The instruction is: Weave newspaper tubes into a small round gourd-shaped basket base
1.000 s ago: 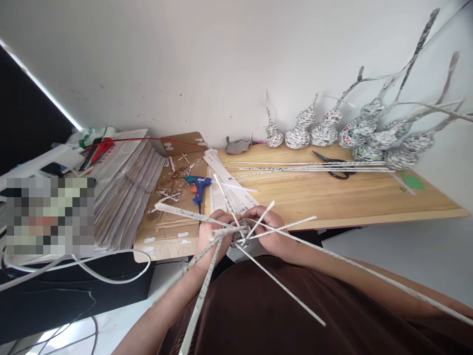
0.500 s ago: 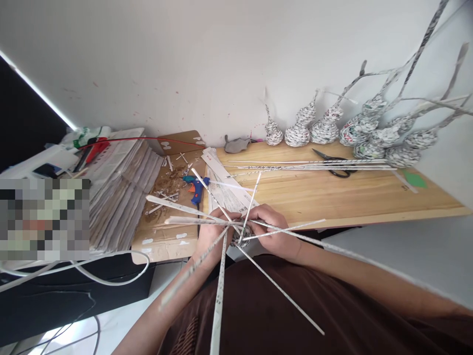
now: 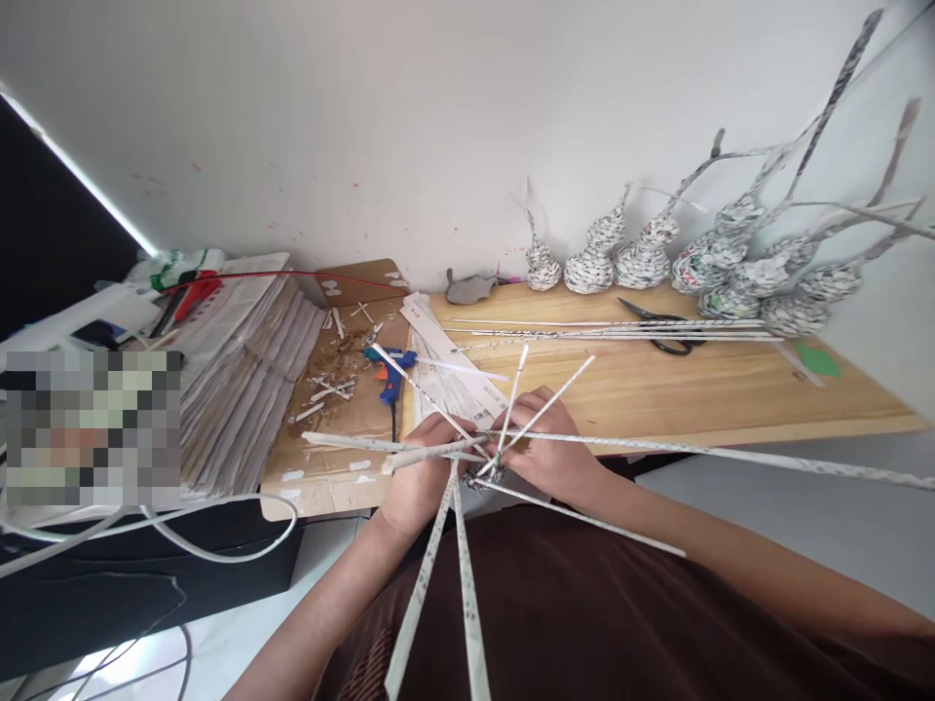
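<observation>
- My left hand (image 3: 430, 472) pinches the woven newspaper piece (image 3: 497, 476).
- My right hand (image 3: 547, 448) pinches its opposite side.
- Rolled-newspaper strips (image 3: 471, 613) radiate outward.
- Glue gun (image 3: 391, 389) lies beyond.

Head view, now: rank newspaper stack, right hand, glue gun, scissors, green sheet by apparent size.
1. Newspaper stack
2. Right hand
3. Scissors and glue gun: unsure; scissors longer, glue gun chunkier
4. Green sheet

Paper sticks (image 3: 467, 584) white, grey-speckled; glue gun (image 3: 395, 375) blue; scissors (image 3: 653, 313) black.
</observation>
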Available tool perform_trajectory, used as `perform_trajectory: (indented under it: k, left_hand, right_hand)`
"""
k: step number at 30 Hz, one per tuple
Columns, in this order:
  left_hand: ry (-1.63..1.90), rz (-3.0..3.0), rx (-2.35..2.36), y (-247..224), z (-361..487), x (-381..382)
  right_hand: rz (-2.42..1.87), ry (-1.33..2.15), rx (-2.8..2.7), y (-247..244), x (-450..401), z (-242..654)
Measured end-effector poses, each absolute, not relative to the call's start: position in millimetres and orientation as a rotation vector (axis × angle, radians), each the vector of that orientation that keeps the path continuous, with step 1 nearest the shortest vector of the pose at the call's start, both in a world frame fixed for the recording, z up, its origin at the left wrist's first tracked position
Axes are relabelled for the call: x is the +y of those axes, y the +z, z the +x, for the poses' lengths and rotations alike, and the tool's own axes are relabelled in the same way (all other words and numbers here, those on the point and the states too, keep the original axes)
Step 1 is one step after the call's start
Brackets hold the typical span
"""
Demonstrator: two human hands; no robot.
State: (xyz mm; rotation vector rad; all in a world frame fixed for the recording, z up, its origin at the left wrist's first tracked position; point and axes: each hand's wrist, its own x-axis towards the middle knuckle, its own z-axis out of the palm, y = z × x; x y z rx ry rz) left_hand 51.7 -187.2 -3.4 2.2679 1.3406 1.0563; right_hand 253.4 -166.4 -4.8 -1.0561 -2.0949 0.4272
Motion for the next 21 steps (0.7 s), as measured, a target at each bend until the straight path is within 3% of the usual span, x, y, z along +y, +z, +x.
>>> perform_trajectory:
  k: [6, 13, 21]
  left_hand:
    - [1.125, 2.228, 1.4, -4.0, 57.2, -191.6]
    - [1.188, 2.19, 1.487, -8.8, 67.6, -197.1]
    - [1.159, 2.282, 1.393, -11.8, 66.1, -199.7]
  right_hand:
    - [-1.026, 0.37, -2.067, -5.1, -167.6, 245.2]
    - [-1.098, 0.965, -1.657, -10.6, -174.8, 237.6]
    - [-1.046, 1.176, -1.465, -9.1, -167.4, 238.6]
